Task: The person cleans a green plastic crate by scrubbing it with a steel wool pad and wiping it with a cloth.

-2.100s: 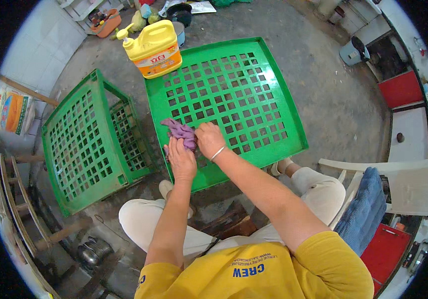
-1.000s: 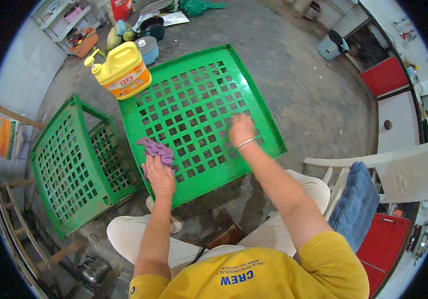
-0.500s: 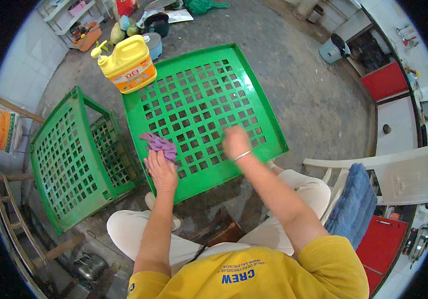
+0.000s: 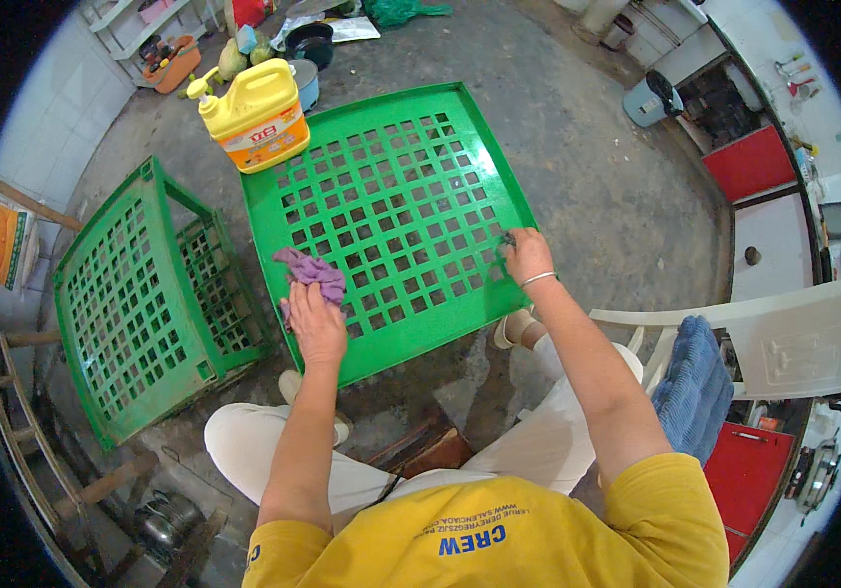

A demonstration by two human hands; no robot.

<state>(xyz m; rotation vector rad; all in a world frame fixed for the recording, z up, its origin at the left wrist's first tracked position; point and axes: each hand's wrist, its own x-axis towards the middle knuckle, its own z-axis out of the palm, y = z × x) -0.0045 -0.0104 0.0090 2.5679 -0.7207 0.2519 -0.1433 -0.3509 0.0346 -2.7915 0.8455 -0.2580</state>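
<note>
A green plastic rack panel with rows of square holes and a raised rim lies in front of me. My left hand rests at its near left side, its fingers bent over a crumpled purple cloth. Near the panel's right edge, my right hand is closed on a small dark grey scrubber, mostly hidden by the fingers. A yellow pump jug with an orange label stands on the far left corner of the panel.
Left of the panel stands a second green slatted rack. A wooden ladder-like frame and a metal pot are at lower left. On the right are a white plastic chair with a blue cushion and a grey bin.
My right hand has swept right across the panel to its right edge, and the dark scrubber now shows. The left hand stays at the cloth. The view has shifted slightly.
</note>
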